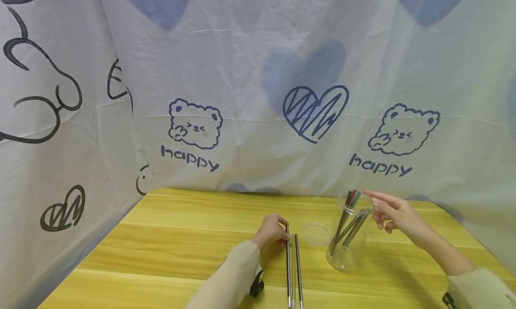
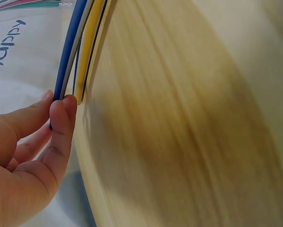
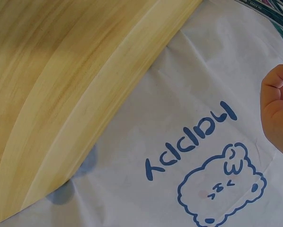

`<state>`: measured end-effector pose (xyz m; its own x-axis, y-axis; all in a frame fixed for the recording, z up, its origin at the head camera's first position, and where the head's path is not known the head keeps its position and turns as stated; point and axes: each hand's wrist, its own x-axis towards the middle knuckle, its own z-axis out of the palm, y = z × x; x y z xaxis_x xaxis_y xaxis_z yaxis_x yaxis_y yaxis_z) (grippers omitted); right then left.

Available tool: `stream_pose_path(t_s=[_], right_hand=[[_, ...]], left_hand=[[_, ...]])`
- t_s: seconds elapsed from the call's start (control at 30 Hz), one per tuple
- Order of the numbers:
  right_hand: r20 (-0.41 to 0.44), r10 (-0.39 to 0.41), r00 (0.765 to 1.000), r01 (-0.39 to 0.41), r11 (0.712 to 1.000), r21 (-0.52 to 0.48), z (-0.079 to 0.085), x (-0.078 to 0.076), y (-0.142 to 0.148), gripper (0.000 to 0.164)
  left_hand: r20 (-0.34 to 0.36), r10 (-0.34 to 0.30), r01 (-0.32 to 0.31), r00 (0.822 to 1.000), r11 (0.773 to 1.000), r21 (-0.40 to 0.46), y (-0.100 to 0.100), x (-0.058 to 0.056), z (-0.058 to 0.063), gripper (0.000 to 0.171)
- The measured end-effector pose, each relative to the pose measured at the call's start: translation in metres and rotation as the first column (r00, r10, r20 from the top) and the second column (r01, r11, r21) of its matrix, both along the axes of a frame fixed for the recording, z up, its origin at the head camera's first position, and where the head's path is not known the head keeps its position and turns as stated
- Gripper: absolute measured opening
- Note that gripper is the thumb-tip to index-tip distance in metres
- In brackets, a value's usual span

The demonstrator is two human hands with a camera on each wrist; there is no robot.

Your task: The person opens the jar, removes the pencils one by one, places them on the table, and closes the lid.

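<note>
My left hand (image 1: 272,230) pinches the far end of a blue pencil (image 2: 69,52) between thumb and fingertips. Beside it lie a yellow pencil (image 2: 89,40) and a dark pencil (image 1: 298,268), side by side on the table and pointing toward me. A clear plastic jar (image 1: 343,267) stands upright to their right, with several pencils (image 1: 341,230) leaning inside it. At the jar's rim is my right hand (image 1: 397,217), index finger stretched toward the pencil tops and the other fingers loosely bent. Whether that fingertip touches a pencil cannot be made out.
A round clear lid (image 1: 316,235) lies flat on the wooden table (image 1: 169,237), left of the jar. White cloth (image 1: 242,165) with hearts and bear drawings hangs behind the table and along its left side.
</note>
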<state>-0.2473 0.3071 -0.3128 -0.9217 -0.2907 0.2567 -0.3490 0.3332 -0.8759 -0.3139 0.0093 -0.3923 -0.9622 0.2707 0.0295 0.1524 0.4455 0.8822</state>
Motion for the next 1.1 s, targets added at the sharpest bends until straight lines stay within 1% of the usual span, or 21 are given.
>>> stream_pose_path(t_s=[0.17, 0.37, 0.6, 0.9, 1.1], right_hand=[[-0.001, 0.009, 1.0, -0.009, 1.0, -0.003, 0.0002, -0.0004, -0.0002, 0.034], [-0.004, 0.018, 1.0, -0.018, 1.0, -0.007, 0.0004, -0.0007, 0.0003, 0.032], [0.001, 0.017, 1.0, -0.017, 1.0, -0.009, 0.0008, -0.0004, 0.0006, 0.031], [-0.001, 0.017, 1.0, -0.017, 1.0, -0.006, 0.0012, -0.0003, -0.0004, 0.028], [0.001, 0.012, 1.0, -0.012, 1.0, -0.009, 0.0013, 0.0008, -0.0015, 0.028]], left_hand=[[0.017, 0.005, -0.005, 1.0, 1.0, -0.026, 0.0007, 0.0014, 0.001, 0.034], [0.018, 0.001, 0.0, 1.0, 0.998, -0.068, 0.0039, 0.0007, -0.0013, 0.033], [0.024, 0.017, -0.014, 1.0, 0.993, -0.115, 0.0051, 0.0017, -0.0034, 0.032], [0.044, 0.034, -0.03, 0.998, 0.994, -0.104, 0.0067, 0.0024, -0.0049, 0.029], [0.048, 0.038, -0.032, 0.998, 0.991, -0.131, 0.0084, 0.003, -0.0061, 0.03]])
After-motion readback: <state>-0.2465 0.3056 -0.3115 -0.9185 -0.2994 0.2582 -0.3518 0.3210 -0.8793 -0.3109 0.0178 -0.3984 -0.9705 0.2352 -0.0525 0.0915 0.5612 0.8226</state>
